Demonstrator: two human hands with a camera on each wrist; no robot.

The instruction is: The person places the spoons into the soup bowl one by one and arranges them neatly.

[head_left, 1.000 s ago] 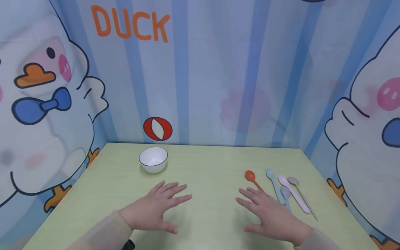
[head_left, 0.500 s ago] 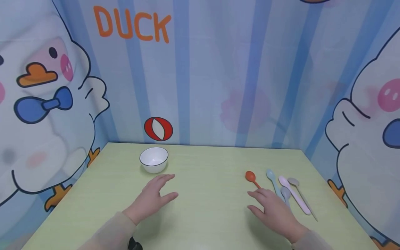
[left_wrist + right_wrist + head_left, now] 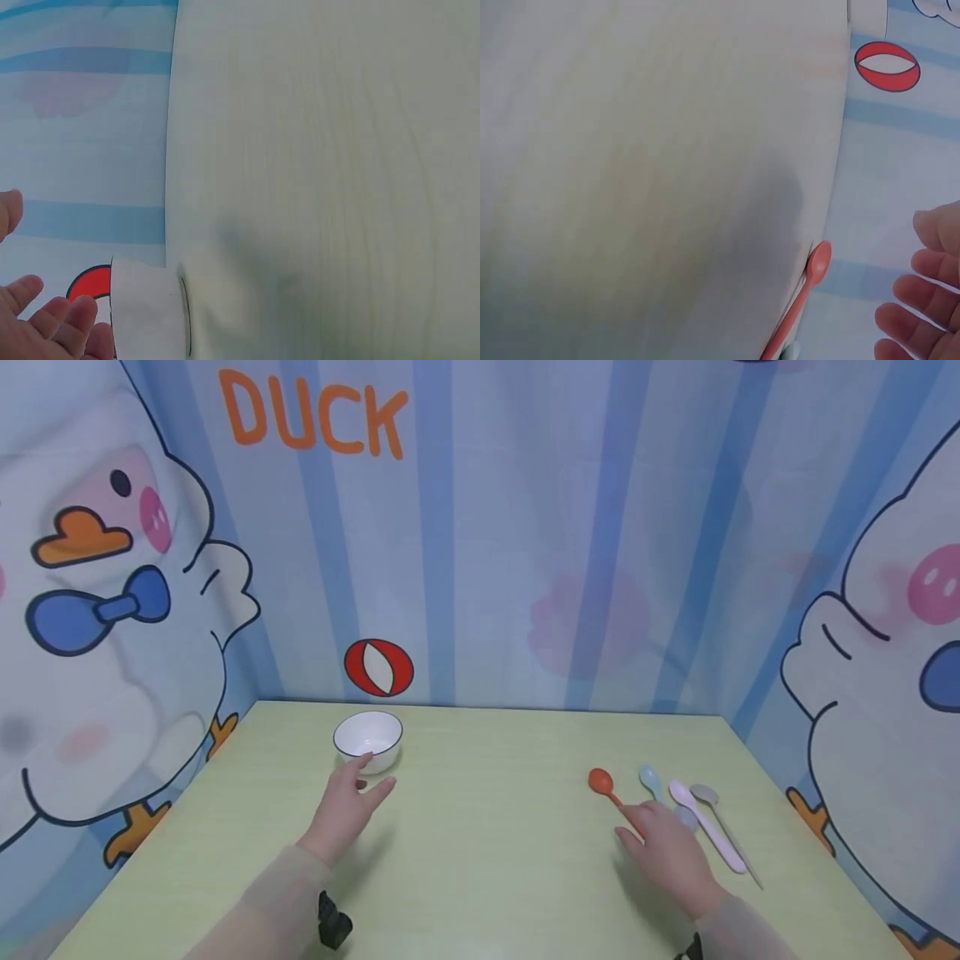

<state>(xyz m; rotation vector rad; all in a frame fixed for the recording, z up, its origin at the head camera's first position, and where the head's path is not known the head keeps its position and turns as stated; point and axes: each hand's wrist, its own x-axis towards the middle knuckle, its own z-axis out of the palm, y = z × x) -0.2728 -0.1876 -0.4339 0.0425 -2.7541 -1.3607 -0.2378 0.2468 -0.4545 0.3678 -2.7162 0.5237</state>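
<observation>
A white bowl (image 3: 367, 735) with a dark rim stands upright at the back left of the table. My left hand (image 3: 341, 810) reaches to its near side, fingers relaxed and apart, the index fingertip overlapping the bowl's front in the head view. In the left wrist view the fingers (image 3: 79, 322) are beside the bowl (image 3: 150, 311), with nothing in them. On the right, my right hand (image 3: 671, 852) hovers palm down over the handle of an orange spoon (image 3: 600, 781), covering part of it. The right wrist view has loosely bent fingers (image 3: 915, 296) apart from the orange spoon (image 3: 819, 262).
Right of the orange spoon lie a light blue spoon (image 3: 651, 779), a small grey-blue spoon (image 3: 686, 817), a lilac spoon (image 3: 708, 827) and a thin grey spoon (image 3: 723, 827). The pale table (image 3: 487, 877) ends at a duck-printed cloth backdrop (image 3: 502, 527).
My left hand has moved forward and left to the bowl, its fingers drawing closer together. The right hand has shifted slightly right, over the orange spoon's handle. Bowl and spoons stay put.
</observation>
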